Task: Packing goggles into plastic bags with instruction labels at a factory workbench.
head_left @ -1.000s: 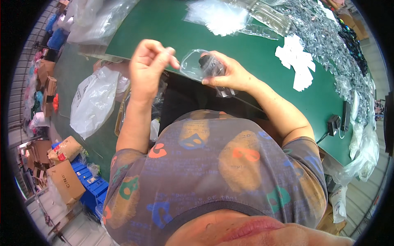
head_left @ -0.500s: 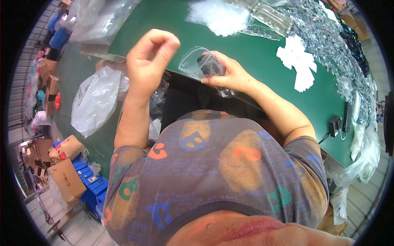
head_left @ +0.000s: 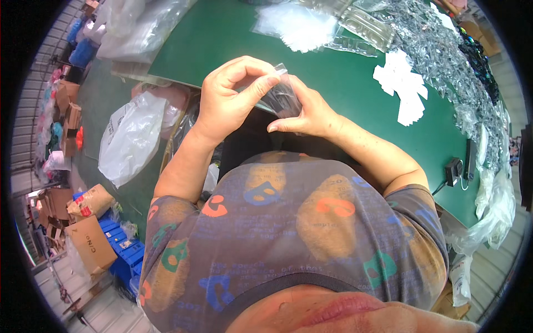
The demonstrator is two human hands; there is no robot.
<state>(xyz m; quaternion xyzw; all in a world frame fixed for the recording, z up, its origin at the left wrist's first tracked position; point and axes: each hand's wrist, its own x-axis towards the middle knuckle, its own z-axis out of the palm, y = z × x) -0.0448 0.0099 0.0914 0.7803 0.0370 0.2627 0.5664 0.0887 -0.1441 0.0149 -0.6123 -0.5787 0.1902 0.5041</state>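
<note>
A small clear plastic bag (head_left: 281,99) with something dark inside is held over the near edge of the green table (head_left: 355,77). In the earlier frame its contents look like a coiled dark cable; glare and fingers now hide most of them. My left hand (head_left: 233,97) pinches the bag's upper end between thumb and forefinger. From the right, my right hand (head_left: 316,111) cups the bag, its fingers behind and its thumb across the lower end.
Clear sleeves (head_left: 300,25), clear plastic trays (head_left: 366,28) and white slips (head_left: 401,83) lie on the table. Right of them spreads a heap of clear packets (head_left: 433,61). A black adapter (head_left: 453,171) sits near the right edge. At left are a white bag (head_left: 132,139) and cardboard box (head_left: 90,244).
My left hand has come down to the right and taken hold of the bag's upper end. The bag, lying spread in my right hand before, now stands more upright.
</note>
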